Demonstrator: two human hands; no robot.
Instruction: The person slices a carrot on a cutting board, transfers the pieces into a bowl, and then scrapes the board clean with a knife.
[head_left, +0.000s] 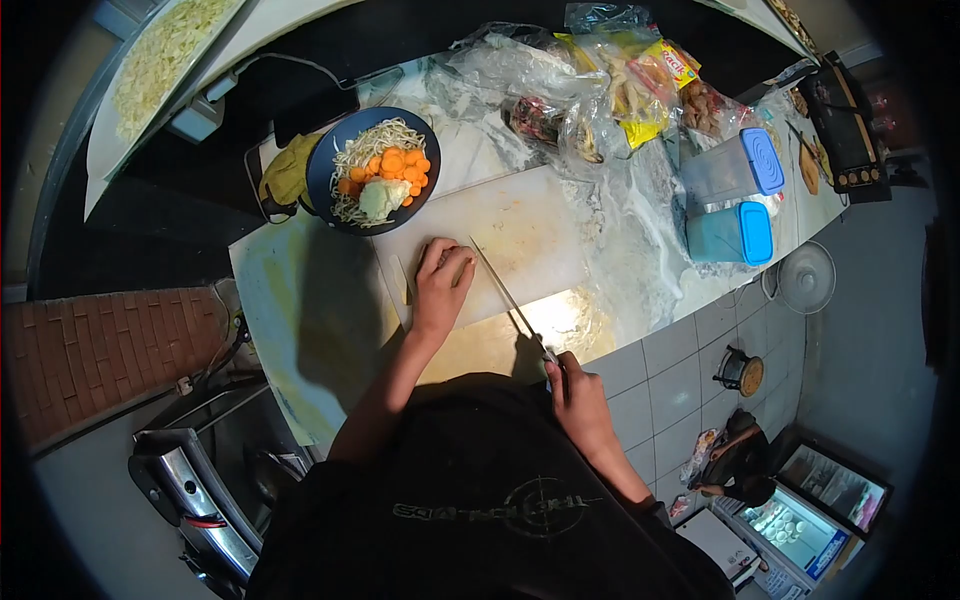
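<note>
My right hand [580,402] is closed round the handle of a long thin knife [507,292], whose blade points up and left over the white cutting board [530,215]. On the left part of the board, my left hand [443,285] rests with its fingers bent; anything under them is too hidden to make out. The knife tip lies just right of these fingers. Behind the left hand stands a dark round plate [322,185] with bean sprouts [395,132], sliced carrots [392,162] and a pale piece of cabbage [383,199].
Plastic bags [530,65] with food lie along the counter's far side. Two containers with blue lids [757,233] stand at the right. A tray of chopped pale food [165,70] is at upper left. Another person [742,455] is at lower right, beyond the tiled floor.
</note>
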